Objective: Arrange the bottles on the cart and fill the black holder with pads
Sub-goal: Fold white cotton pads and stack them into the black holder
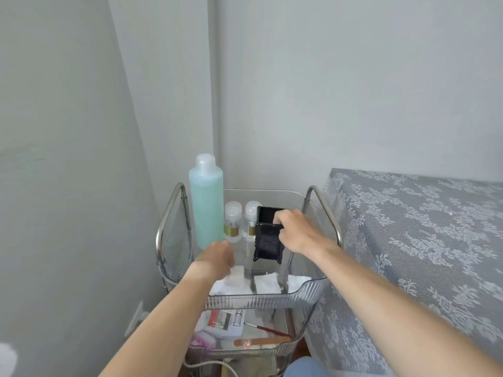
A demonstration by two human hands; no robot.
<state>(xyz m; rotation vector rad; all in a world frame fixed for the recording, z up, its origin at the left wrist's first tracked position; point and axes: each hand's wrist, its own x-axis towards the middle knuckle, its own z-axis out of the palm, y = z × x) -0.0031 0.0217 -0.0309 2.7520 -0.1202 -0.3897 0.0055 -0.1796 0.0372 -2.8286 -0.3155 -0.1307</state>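
A clear plastic tray point(261, 300) tops the metal cart. At its back left stands a tall bottle of turquoise liquid point(206, 202). Two small clear pump bottles point(233, 223) with gold bands stand beside it. My right hand point(296, 232) grips the top rim of the black holder point(268, 240), which is tilted toward me with its open top facing away. My left hand point(216, 261) reaches down onto a stack of white pads point(231, 281) at the tray's front left, fingers closed on them. More white pads point(266, 284) lie at the front middle.
The cart's lower shelf point(245, 346) holds a nail file, a thin red brush, a small box and pink items. A bed with a grey lace cover point(422, 240) stands close on the right. Grey walls close in at the left and behind.
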